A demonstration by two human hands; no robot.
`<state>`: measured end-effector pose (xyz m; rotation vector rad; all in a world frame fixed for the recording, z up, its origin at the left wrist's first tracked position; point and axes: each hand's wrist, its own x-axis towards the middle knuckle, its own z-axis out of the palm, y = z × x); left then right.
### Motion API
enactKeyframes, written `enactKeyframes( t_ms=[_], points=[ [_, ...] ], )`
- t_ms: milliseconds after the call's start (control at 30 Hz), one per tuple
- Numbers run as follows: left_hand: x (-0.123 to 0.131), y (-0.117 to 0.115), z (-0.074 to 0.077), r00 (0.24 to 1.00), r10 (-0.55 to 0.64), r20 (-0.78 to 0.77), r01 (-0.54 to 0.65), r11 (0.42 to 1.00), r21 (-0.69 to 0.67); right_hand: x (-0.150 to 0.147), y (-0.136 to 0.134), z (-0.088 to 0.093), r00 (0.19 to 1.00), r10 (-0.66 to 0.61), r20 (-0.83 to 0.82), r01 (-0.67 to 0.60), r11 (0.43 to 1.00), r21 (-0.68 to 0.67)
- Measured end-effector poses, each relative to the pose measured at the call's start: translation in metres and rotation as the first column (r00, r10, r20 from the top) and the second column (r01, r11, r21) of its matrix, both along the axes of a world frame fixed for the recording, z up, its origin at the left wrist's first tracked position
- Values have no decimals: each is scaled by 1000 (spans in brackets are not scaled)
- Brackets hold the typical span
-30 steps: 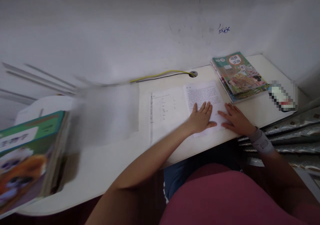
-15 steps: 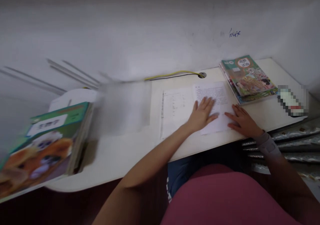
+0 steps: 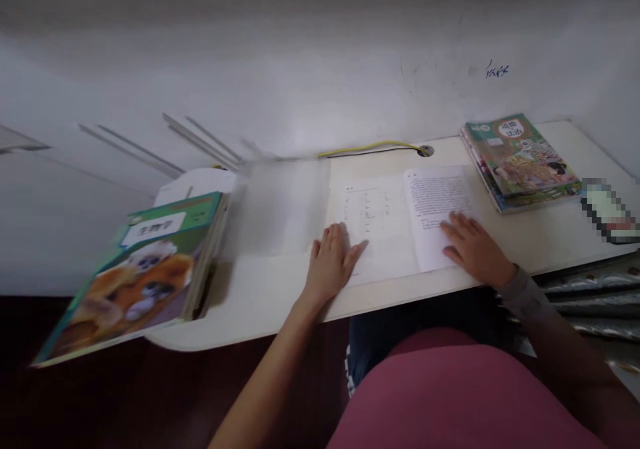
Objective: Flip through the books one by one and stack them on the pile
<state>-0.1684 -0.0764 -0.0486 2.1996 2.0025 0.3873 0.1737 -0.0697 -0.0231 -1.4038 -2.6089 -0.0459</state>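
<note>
An open book (image 3: 440, 196) with printed pages lies on the white desk in front of me. A clear plastic book cover (image 3: 280, 206) spreads out flat to its left, partly blurred. My left hand (image 3: 330, 259) rests on the left page near its lower left edge, fingers stretched out, holding nothing. On the right page's lower right part lies my right hand (image 3: 477, 249), its fingers spread and its palm down. A grey band shows at the right wrist.
A stack of textbooks (image 3: 155, 262) stands at the left end of the desk (image 3: 250, 322). More textbooks (image 3: 525, 156) lie at the right, beside a pixelated object (image 3: 610, 209). A yellow cable (image 3: 370, 148) runs along the wall into a desk hole.
My left hand has moved left from the right page to the left page's edge. The right hand stays on the right page. The view has shifted left.
</note>
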Motion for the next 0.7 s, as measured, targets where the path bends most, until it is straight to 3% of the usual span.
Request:
enactKeyframes(
  t_ms=[167,533,700],
  points=[
    [-6,-7,-3,997,40,62,-38,999,-21,-50,0,-2,1000,12,26,-11,999,-45],
    [-12,-9,-8,997,30,71,-33,999,38,-47,1,-3,999,-22,26,24,995,-100],
    [-12,-9,-7,997,40,71,-40,999,4,-46,2,-4,1000,-16,24,18,994,-109]
  ],
)
